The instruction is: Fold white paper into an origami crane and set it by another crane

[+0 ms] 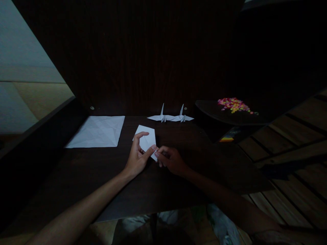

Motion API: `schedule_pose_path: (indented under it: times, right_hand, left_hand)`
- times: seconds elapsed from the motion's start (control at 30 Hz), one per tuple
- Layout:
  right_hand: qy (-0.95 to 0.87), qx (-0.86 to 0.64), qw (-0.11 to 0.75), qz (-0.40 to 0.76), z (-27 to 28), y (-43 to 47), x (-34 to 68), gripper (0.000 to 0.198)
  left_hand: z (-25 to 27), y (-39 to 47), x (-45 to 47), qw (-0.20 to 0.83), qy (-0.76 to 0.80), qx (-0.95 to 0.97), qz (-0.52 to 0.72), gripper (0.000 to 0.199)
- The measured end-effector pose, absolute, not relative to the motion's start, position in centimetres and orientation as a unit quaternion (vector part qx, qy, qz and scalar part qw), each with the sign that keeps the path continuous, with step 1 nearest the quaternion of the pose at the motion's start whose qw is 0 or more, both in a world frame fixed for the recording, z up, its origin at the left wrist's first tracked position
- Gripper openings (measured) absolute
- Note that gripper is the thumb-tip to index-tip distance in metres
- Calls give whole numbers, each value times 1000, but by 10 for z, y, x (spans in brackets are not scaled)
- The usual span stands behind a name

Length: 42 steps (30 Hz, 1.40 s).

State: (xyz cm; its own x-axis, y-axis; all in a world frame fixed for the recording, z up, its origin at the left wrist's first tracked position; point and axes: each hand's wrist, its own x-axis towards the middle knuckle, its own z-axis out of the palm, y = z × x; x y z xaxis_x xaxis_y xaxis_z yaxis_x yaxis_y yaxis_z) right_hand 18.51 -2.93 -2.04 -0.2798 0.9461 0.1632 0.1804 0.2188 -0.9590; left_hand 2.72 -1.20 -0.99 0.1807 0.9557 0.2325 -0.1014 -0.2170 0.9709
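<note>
left hand [138, 157]: gripping the folded white paper [146, 142] over the desk [89, 170]; some fingers hidden behind
right hand [171, 160]: pinching the paper's lower right edge; fingertips kinda murky
origami cranes [170, 118]: two, wing to wing beyond; can't tell if joined
colourful bits [233, 104]: too small to identify

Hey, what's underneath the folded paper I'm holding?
Some fingers of your left hand are tucked under the folded paper, and the dark table shows around it. The paper hides its own underside and the table directly below.
</note>
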Motion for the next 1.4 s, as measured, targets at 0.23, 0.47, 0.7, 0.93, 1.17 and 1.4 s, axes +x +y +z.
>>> schedule_pose_path:
  times: [0.23, 0.47, 0.7, 0.93, 1.17, 1.4]
  right_hand:
    - [-648, -460, 445, 412, -17, -29, 186, 30]
    - [-628, -442, 458, 448, -20, -24, 192, 34]
    - [-657, -394, 408, 497, -22, -18, 198, 42]
    - [-656, -444, 433, 431, -21, -21, 192, 40]
    - [-646, -426, 439, 456, -21, -18, 198, 43]
    - [-649, -458, 457, 401, -25, -17, 198, 42]
  left_hand:
    - [-14, -9, 27, 505, 386, 563, 528, 57]
    - [-10, -8, 30, 554, 317, 541, 547, 85]
    - [-10, -4, 25, 616, 292, 534, 500, 106]
    - [-13, -2, 28, 604, 328, 522, 506, 110]
    - [-11, -2, 26, 654, 328, 483, 481, 111]
    - [-11, -6, 28, 700, 321, 467, 434, 87]
